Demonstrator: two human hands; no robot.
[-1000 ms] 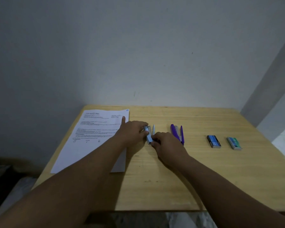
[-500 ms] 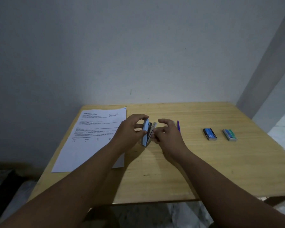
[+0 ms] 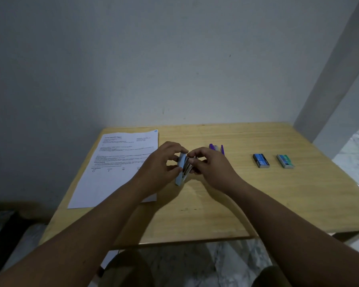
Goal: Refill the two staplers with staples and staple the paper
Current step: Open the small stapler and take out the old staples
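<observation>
A light blue stapler (image 3: 181,169) is held just above the wooden table (image 3: 278,204), tilted on its side with its arms slightly apart. My left hand (image 3: 161,165) grips its blue cover from the left. My right hand (image 3: 210,166) pinches its metal part from the right. Behind my right hand lies a purple stapler (image 3: 216,147), mostly hidden. A printed paper (image 3: 116,166) lies at the table's left, its right edge under my left forearm. A blue staple box (image 3: 261,160) and a green staple box (image 3: 285,161) sit to the right.
A grey wall runs right behind the table. The table's front edge is near my elbows, with marble floor (image 3: 226,264) below. A grey pillar (image 3: 330,90) stands at the back right corner.
Both hands have lifted the light blue stapler off the table and turned it on its side, and brought it closer to me. The purple stapler now shows behind my right hand.
</observation>
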